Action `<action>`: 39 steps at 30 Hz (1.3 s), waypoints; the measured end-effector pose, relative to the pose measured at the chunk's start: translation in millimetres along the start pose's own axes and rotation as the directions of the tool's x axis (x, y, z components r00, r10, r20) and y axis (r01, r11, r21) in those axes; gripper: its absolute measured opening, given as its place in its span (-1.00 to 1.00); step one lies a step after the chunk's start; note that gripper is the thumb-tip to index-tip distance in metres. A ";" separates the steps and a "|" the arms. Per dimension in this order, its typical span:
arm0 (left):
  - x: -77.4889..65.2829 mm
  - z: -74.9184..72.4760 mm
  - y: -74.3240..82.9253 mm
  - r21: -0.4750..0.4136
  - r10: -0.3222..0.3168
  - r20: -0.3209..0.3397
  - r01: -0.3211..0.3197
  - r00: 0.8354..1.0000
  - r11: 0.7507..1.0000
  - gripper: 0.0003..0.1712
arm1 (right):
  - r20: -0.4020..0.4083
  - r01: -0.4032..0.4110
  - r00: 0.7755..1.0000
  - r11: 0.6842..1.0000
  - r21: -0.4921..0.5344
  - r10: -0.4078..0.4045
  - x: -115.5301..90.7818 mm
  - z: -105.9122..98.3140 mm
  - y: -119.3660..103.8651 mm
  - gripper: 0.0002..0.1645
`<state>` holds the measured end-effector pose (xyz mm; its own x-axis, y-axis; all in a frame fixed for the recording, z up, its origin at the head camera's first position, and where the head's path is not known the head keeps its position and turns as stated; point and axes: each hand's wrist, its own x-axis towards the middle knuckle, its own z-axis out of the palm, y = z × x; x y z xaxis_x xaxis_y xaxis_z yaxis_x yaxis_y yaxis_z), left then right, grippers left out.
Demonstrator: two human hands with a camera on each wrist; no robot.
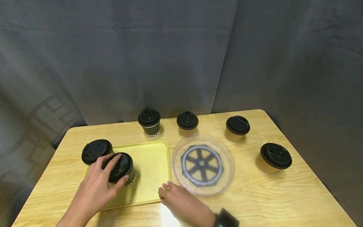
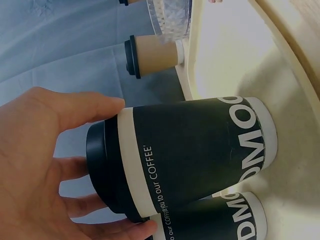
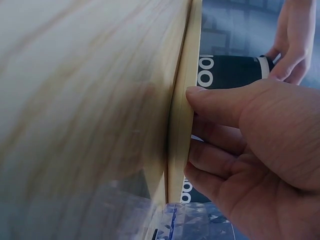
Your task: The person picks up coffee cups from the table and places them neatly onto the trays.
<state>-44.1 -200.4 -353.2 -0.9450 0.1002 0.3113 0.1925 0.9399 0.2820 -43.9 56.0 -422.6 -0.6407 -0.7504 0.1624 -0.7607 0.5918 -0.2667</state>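
My left hand [image 1: 96, 183] holds a dark, lettered paper coffee cup [image 2: 195, 150] by its black lid, thumb on one side and fingers on the other. It stands over the left part of a yellow tray [image 1: 150, 170]; whether its base touches the tray I cannot tell. Close beside it, a second dark coffee cup [image 2: 215, 220] is at the tray's far-left corner, its black lid [image 1: 97, 151] partly behind my fingers. At the tray's near-right corner, my right hand [image 3: 250, 135] has bent fingers and thumb at the rim, gripping the edge.
A clear round plastic dish [image 1: 227, 173] sits right of the tray. Behind are a dark lidded cup [image 1: 152, 129] and a brown lidded cup [image 1: 187, 124]. Farther right stand two more brown cups, one at the back [image 1: 233, 135] and one nearer [image 1: 265, 164]. Grey curtains hang behind the table.
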 end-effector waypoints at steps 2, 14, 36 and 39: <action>0.0 1.0 -0.1 -0.002 -0.004 -0.001 0.004 1.000 1.000 -0.22 | 0.001 -0.002 1.000 1.000 0.001 0.002 -0.1 -0.4 0.0 -0.88; -6.6 3.3 -3.6 0.037 0.020 -0.036 -0.018 0.999 0.999 -0.22 | -0.006 0.005 1.000 0.999 -0.040 -0.005 0.6 0.6 -0.7 -0.87; -34.4 2.7 -13.4 0.079 0.042 -0.155 -0.030 0.987 0.996 -0.11 | -0.001 0.002 1.000 0.998 -0.067 -0.002 0.3 0.9 -0.8 -0.87; -41.5 6.4 -19.5 0.074 0.044 -0.180 -0.031 0.983 0.997 -0.11 | -0.001 -0.001 1.000 0.998 -0.064 0.001 0.3 0.8 -0.8 -0.87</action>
<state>-10.4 -220.7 -377.4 -0.8726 0.0810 0.4816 0.2016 0.9579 0.2043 -43.4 55.1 -423.1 -0.6412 -0.7499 0.1629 -0.7654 0.6098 -0.2057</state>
